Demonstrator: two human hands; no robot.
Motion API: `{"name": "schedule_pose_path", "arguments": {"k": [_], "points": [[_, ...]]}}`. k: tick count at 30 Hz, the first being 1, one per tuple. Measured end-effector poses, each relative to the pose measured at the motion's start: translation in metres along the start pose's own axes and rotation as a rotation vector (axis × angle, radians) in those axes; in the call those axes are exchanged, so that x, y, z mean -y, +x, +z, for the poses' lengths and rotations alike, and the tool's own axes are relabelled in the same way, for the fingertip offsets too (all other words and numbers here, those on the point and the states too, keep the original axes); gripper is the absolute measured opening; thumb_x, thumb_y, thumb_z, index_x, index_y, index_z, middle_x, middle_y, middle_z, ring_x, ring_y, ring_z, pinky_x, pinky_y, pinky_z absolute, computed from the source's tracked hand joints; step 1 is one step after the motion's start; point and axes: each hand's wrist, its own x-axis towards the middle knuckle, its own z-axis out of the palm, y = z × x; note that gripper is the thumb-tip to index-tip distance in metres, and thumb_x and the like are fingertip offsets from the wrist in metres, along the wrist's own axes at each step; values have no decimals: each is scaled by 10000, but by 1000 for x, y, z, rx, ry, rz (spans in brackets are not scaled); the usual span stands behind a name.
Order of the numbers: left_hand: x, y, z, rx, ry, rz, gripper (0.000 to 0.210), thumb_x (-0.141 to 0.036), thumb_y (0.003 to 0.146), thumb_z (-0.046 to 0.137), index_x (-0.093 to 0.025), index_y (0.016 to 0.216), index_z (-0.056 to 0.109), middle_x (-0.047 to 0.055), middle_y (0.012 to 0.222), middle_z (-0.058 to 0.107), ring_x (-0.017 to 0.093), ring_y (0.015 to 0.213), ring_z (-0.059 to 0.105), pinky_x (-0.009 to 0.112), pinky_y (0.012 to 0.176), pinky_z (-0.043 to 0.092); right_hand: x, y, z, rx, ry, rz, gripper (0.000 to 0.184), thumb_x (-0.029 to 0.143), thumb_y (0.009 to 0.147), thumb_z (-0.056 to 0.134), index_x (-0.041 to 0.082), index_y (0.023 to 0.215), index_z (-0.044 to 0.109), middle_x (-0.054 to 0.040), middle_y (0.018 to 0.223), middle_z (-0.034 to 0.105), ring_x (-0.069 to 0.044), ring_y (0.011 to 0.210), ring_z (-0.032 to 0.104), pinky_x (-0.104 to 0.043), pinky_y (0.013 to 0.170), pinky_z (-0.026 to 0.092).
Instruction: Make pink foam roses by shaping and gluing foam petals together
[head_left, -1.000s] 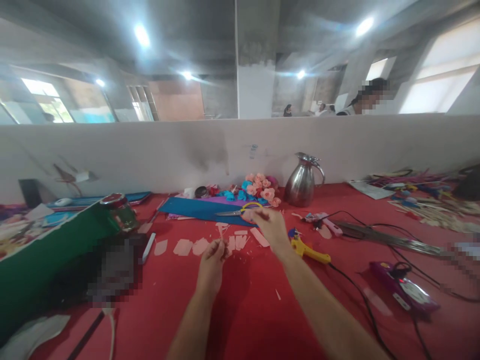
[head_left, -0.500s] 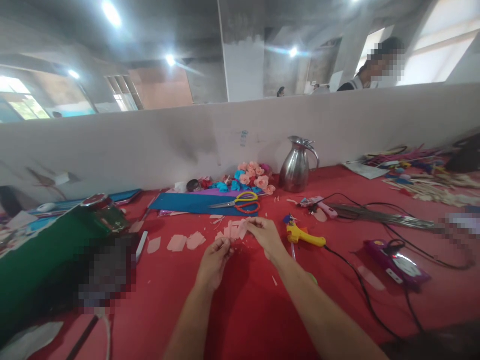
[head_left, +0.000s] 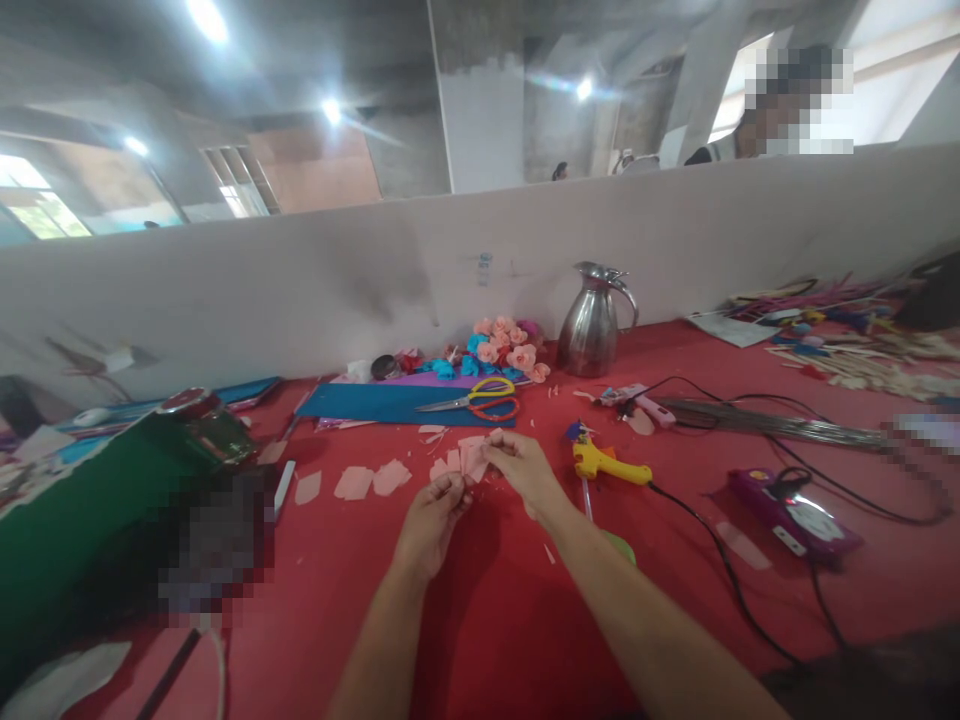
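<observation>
Between my two hands is a cut piece of pink paper, its upper part showing. My right hand pinches its right side between thumb and fingers. At the lower edge, the fingers of my left hand are pressed together on the paper; their exact hold is partly hidden. More pink pieces lie just behind my left hand. To the left on the red table are small stacks of pink paper petals. Scissors with yellow and red handles rest on a blue sheet beyond my hands.
A yellow glue gun with a black cord lies right of my hands, near a purple power strip. Behind are paper flowers and a steel jug. A green box and glass jar stand left.
The pink paper between my fingers has shifted slightly left and turned more upright. My right hand has moved a little left; my left hand stays nearly in place. The view has tilted slightly.
</observation>
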Motion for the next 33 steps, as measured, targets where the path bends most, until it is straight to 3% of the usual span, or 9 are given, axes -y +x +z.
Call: {"name": "schedule_pose_path", "arguments": {"k": [22, 28, 33], "points": [[-2, -2, 3, -44, 23, 22, 259, -315, 538, 794, -137, 671, 660, -17, 633, 560, 76, 584, 494, 195, 610, 409, 6, -7, 9, 22, 38, 65, 144, 314, 646, 614, 173, 643, 583, 22, 591, 608, -109, 549, 552, -225, 563, 404], [1, 0, 0, -102, -3, 7, 368, -285, 502, 809, -134, 814, 685, 5, 671, 610, 97, 588, 538, 244, 667, 442, 3, -6, 8, 16, 41, 57, 130, 309, 635, 614, 183, 637, 583, 25, 600, 604, -114, 560, 547, -229, 566, 397], [0, 0, 1, -61, 30, 47, 264, -296, 550, 782, -144, 734, 667, -7, 642, 589, 91, 576, 529, 217, 630, 430, -1, -6, 7, 33, 33, 45, 142, 325, 646, 613, 185, 655, 589, 25, 604, 603, -113, 565, 546, -226, 563, 399]]}}
